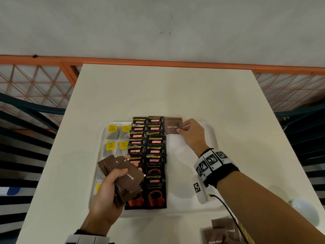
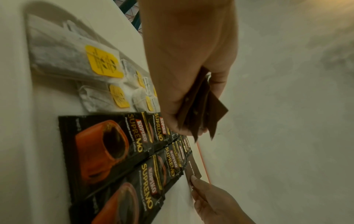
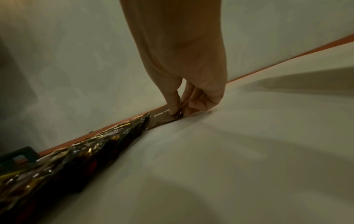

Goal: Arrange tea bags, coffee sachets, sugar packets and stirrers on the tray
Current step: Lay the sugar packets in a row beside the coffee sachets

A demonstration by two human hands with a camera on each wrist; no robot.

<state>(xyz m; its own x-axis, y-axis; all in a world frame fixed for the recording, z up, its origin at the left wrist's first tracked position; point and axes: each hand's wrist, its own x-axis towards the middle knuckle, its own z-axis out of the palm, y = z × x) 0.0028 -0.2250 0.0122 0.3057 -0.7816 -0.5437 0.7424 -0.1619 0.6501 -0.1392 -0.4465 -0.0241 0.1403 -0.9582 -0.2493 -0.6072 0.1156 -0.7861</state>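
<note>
Pale wall (image 1: 158, 23) behind an orange-framed mesh rail (image 1: 35, 80); in front, a cream worktop (image 1: 167, 92) carrying a white tray (image 1: 209, 136).

Head view: on the tray, tea bags (image 1: 117, 136) with yellow tags along its left side, two overlapping columns of black coffee sachets (image 1: 149, 155) down the middle, a few brown sugar packets (image 1: 173, 126) at the far end just right of the sachets. Right hand (image 1: 192, 133) pinching the right edge of the top sugar packet between thumb and forefinger, packet flat on the tray. Left hand (image 1: 109, 187) raised over the tray's near-left part, fingers curled round a fanned bundle of sugar packets (image 1: 123, 175). More brown packets (image 1: 221, 231) loose on the worktop near the tray's front-right corner.

Left wrist view: left hand (image 2: 187, 72) gripping the brown bundle (image 2: 201, 109) above the sachets (image 2: 114, 151); tea bags (image 2: 76, 60) beyond; right hand's fingertips (image 2: 194, 179) on the placed packet (image 2: 192, 168) at the sachets' far end.

Right wrist view: right hand (image 3: 184, 68) low on the tray, thumb and forefinger pressed together on the packet (image 3: 162, 116), which touches the sachet row (image 3: 76, 159).
</note>
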